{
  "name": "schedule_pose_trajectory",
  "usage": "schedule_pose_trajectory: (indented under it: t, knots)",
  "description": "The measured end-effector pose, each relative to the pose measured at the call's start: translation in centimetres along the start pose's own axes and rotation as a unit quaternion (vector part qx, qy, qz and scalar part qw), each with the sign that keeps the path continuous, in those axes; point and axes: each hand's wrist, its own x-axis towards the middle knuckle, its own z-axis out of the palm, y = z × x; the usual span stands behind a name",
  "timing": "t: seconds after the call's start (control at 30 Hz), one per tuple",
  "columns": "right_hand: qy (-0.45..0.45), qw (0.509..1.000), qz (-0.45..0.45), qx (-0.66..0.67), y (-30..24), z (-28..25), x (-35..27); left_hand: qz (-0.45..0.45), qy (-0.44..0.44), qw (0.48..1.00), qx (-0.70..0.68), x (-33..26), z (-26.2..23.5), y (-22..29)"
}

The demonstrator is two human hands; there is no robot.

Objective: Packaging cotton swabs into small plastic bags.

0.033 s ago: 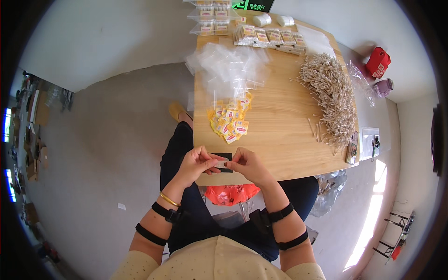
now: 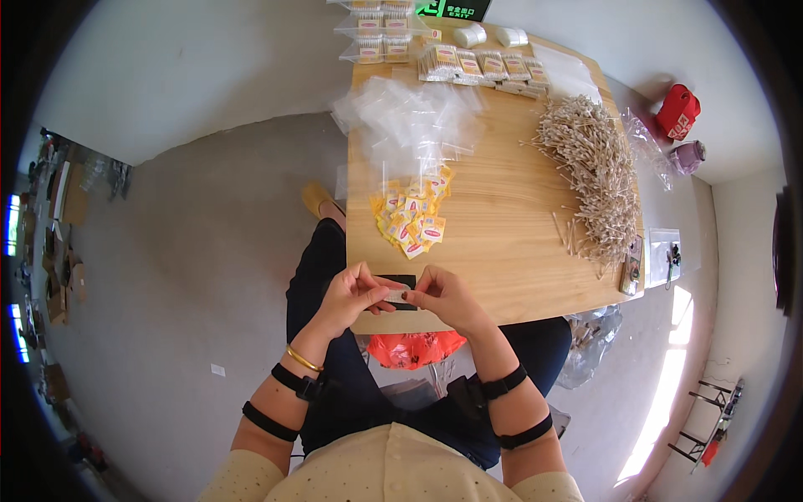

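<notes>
At the table's near edge, my left hand [image 2: 350, 294] and my right hand [image 2: 446, 295] pinch a small whitish, see-through packet [image 2: 396, 295] between them. My left thumb and fingers close on one end, and my right fingertips press the other. Fingers cover much of the packet, so its contents cannot be made out. Directly beneath it lies a flat black rectangular thing [image 2: 406, 279], partly hidden by my hands. Just beyond are several yellow-and-white printed cards [image 2: 411, 219] in a loose heap. Behind these spreads a pile of clear plastic bags [image 2: 410, 117].
A big heap of cotton swabs [image 2: 590, 176] covers the right side of the wooden table [image 2: 493, 192]. Filled swab packs [image 2: 485, 65] stand in a row at the far edge, near two white rolls [image 2: 470, 35]. A red plastic bag [image 2: 416, 349] hangs below the near edge.
</notes>
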Motion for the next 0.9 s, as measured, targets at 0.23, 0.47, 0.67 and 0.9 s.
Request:
schedule_pose_trajectory:
  t: [0.23, 0.47, 0.67, 0.9]
  knots:
    - [-0.022, 0.998, 0.042, 0.033, -0.2, -0.2, 0.6, 0.039, -0.004, 0.999, 0.01, 0.2, -0.3, -0.4]
    - [0.001, 0.997, -0.043, 0.071, -4.5, 0.1, 0.1, 0.089, 0.046, 0.991, 0.084, -1.0, 1.3, 3.7]
    - [0.007, 0.996, -0.061, 0.066, -6.5, 1.0, -2.0, 0.097, 0.028, 0.989, 0.108, -3.2, 3.0, 5.7]
    - [0.047, 0.986, -0.134, -0.086, -7.2, 2.3, -4.1, 0.119, 0.044, 0.984, 0.122, -4.6, 3.9, 5.6]
